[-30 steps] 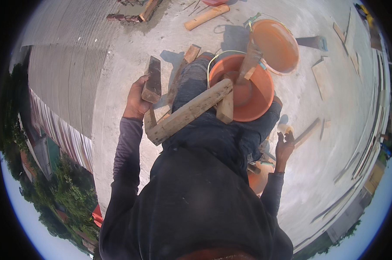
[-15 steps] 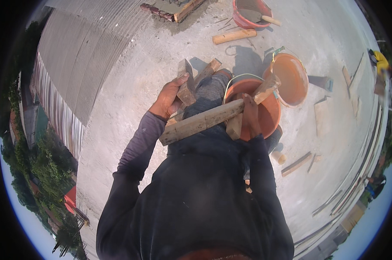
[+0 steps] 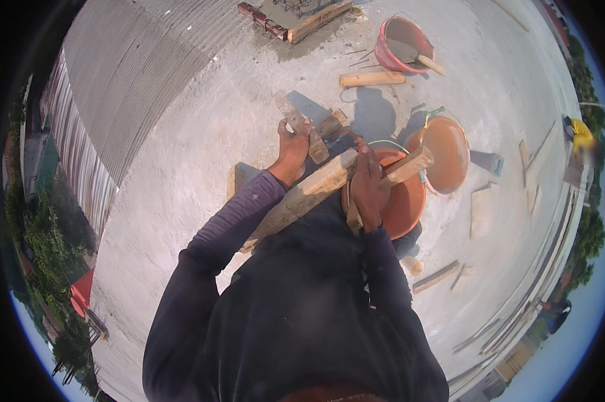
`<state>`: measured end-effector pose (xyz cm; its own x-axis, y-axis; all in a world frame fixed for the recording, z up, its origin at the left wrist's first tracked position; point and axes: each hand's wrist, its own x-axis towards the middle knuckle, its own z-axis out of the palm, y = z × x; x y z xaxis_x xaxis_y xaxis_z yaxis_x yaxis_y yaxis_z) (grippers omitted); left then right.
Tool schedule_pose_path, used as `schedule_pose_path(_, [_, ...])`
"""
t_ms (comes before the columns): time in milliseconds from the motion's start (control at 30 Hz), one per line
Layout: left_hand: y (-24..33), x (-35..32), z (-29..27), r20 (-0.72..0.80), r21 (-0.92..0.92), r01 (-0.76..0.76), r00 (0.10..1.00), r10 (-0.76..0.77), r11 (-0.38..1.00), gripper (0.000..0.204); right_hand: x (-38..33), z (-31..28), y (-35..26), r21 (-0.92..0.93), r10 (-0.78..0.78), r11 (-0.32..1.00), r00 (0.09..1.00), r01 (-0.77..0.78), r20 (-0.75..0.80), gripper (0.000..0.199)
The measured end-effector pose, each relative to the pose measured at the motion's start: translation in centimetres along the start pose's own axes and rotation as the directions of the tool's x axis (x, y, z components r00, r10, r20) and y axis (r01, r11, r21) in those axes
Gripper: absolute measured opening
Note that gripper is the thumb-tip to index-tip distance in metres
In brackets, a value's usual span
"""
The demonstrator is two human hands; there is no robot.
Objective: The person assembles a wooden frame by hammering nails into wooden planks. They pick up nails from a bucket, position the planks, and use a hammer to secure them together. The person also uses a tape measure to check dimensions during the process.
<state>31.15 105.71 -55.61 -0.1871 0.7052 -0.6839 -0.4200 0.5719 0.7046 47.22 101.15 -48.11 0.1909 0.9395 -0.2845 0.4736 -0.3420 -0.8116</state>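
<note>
My left hand (image 3: pixel 290 155) is closed round a short wooden block (image 3: pixel 317 149), blurred by motion and held up above my lap. A longer squared timber (image 3: pixel 306 194) slants across my thighs, its far end under the fingers of my right hand (image 3: pixel 369 187), which grips it. Beside that hand a piece of wood (image 3: pixel 409 166) lies across the rim of an orange bucket (image 3: pixel 411 211). Another wood piece (image 3: pixel 353 218) shows partly below the right hand. Just beyond the raised block lies a wooden offcut (image 3: pixel 332 122).
A second orange bucket (image 3: pixel 458 151) stands to the right. Farther off are a red bucket (image 3: pixel 386 57) with grey mix and a wooden-handled tool, a loose wooden block (image 3: pixel 372 79), and a wooden frame (image 3: pixel 319 22). Corrugated roofing (image 3: pixel 148 74) borders the left; a person in yellow (image 3: pixel 581 130) is far right.
The long timber has swung to a steeper slant, its far end rising. My left hand has moved right with the short block, closer to my right hand. The view has shifted too.
</note>
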Motion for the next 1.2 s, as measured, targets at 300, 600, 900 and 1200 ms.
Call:
schedule_pose_path(300, [-0.9, 0.8, 1.7, 0.215, -0.265, 0.299, 0.945, -0.246, 0.917, 0.1, 0.9, 0.2, 0.9, -0.161, -0.05, 0.985, 0.998, 0.054, 0.031, 0.052])
schedule_pose_path(600, [0.3, 3.2, 2.2, 0.36, -0.281, 0.451, 0.868, -0.342, 0.847, 0.1, 3.1, 1.5, -0.3, -0.088, -0.083, 0.992, 0.995, 0.087, 0.046, 0.056])
schedule_pose_path(900, [-2.3, 6.8, 3.1, 0.46, -0.339, 0.352, 0.871, -0.172, 0.873, 0.062, 5.5, 1.9, 0.3, 0.057, -0.105, 0.993, 0.991, 0.101, 0.081, 0.056])
schedule_pose_path(1200, [1.2, 10.9, 3.5, 0.37, -0.35, 0.411, 0.886, -0.279, 0.842, 0.094, 11.3, 5.7, -0.4, -0.012, -0.213, 0.977, 0.977, 0.213, -0.006, 0.055])
